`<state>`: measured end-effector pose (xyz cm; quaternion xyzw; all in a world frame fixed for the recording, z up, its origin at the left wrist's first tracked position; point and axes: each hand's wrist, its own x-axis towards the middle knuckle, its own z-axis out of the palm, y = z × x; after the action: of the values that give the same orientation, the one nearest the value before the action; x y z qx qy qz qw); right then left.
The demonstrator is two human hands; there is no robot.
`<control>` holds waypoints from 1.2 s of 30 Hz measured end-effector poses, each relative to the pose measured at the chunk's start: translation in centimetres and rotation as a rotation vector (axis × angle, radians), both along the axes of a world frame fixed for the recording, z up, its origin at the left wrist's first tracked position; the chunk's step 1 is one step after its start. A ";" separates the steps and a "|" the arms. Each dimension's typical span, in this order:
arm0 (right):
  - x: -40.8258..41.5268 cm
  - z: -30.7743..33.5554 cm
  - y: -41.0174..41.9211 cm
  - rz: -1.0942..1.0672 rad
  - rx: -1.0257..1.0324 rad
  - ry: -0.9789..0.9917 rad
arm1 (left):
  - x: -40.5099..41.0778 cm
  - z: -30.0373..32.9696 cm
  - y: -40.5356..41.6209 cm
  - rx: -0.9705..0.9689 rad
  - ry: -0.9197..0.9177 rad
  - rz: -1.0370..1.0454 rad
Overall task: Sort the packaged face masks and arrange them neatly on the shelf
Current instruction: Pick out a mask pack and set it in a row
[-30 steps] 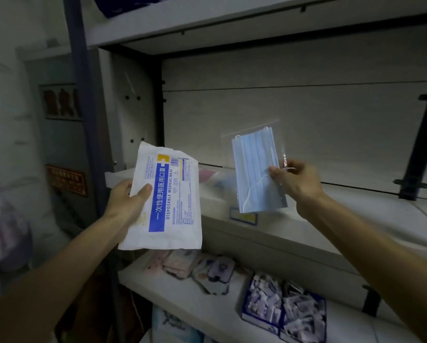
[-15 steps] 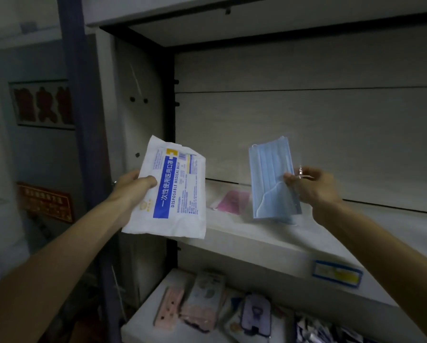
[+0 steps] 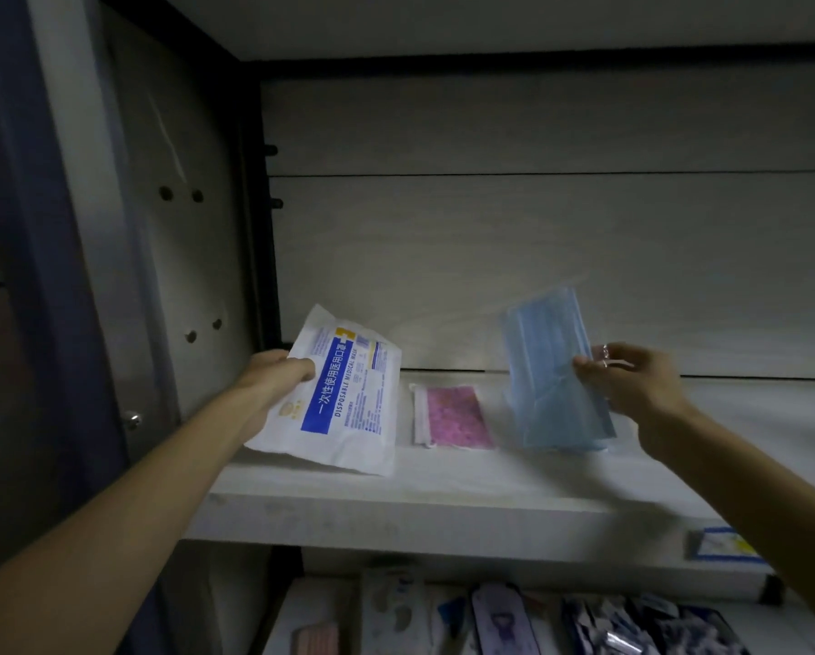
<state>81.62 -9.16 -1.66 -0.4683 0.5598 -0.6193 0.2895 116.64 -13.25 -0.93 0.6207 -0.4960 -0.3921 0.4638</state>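
While each hand [image 3: 273,375] [image 3: 632,385] pinches a pack's edge either side of the pink mask [image 3: 452,416], these light, floppy, slippery sleeves want edge grips.

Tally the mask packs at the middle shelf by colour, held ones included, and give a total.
White pack with blue label: 1, the white mask pack in the left hand.
Pink: 1, the pink mask pack lying on the shelf.
Blue: 1, the blue mask pack in the right hand.
Total: 3
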 end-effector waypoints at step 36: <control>1.3 1.8 4.5 -0.165 -0.049 0.109 | -4.5 -1.7 -1.1 -0.433 -0.992 -0.021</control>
<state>82.93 -4.71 0.12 -0.4605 0.5961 -0.6281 0.1953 112.14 -14.39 -2.68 0.6166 -0.7310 0.0543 0.2873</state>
